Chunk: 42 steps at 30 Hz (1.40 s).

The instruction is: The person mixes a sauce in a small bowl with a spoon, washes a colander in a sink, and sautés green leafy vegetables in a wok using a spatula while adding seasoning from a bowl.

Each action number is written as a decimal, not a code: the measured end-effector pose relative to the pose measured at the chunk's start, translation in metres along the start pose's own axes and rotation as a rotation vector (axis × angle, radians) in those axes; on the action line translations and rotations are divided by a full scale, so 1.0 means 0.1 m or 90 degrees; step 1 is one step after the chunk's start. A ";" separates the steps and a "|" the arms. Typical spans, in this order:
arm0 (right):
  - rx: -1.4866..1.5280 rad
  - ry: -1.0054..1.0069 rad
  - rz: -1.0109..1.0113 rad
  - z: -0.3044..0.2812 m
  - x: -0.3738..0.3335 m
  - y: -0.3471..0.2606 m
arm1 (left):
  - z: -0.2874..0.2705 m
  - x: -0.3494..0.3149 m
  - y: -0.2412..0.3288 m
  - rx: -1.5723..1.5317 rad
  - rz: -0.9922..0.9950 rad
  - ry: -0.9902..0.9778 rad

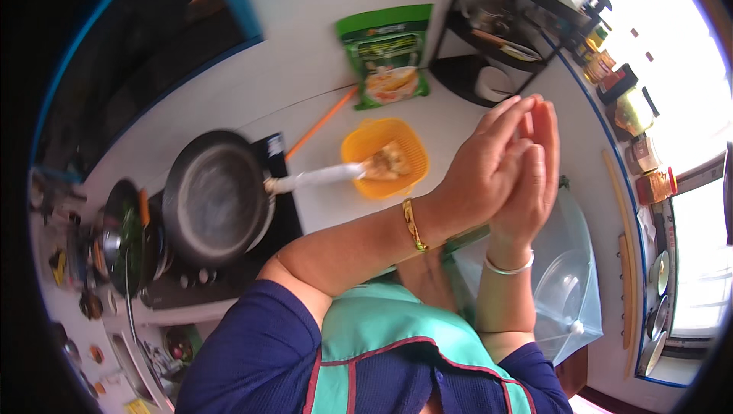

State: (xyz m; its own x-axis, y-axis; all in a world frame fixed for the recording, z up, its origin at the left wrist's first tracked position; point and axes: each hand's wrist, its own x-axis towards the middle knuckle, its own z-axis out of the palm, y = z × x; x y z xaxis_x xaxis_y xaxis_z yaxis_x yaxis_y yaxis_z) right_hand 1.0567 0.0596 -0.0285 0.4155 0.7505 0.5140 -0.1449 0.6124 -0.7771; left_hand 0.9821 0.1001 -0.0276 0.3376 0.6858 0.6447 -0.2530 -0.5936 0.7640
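My left hand [481, 173], with a gold bangle on its wrist, and my right hand [527, 177], with a silver bangle, are raised together over the right part of the counter. Their palms face each other and the fingers stretch out side by side, slightly cupped. No object shows in them, though the space between the palms is hidden. Left of them sits a yellow plastic basket [351, 147]. A brown, mottled piece [389, 162] lies in it, joined to a long white wrapped length [321, 177] that reaches the frying pan's edge.
A dark frying pan [217, 200] rests on the black stove, with a wok [126, 238] of greens farther left. A green food packet [389, 55] stands against the wall near an orange stick [321, 124]. A translucent blue food cover [569, 276] stands at right, below jars [637, 112] and a corner rack [489, 40].
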 end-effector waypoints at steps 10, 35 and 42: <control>0.027 -0.401 0.063 2.67 -2.17 -0.22 | -2.60 -2.30 1.92 0.261 -0.030 0.234; -0.148 -0.428 0.145 6.21 -3.45 0.23 | -6.99 -4.39 3.25 0.408 -0.223 0.248; -0.504 -0.232 0.108 6.41 -3.21 0.05 | -7.95 -4.49 3.09 0.418 -0.235 0.213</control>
State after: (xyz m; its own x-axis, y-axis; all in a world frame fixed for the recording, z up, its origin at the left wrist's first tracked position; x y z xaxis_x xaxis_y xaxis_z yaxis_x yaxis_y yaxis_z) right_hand 0.3469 -0.0185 0.0355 0.1140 0.9307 0.3477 0.5414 0.2353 -0.8072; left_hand 0.0317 -0.0562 -0.0598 -0.0195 0.9129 0.4077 0.4378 -0.3588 0.8244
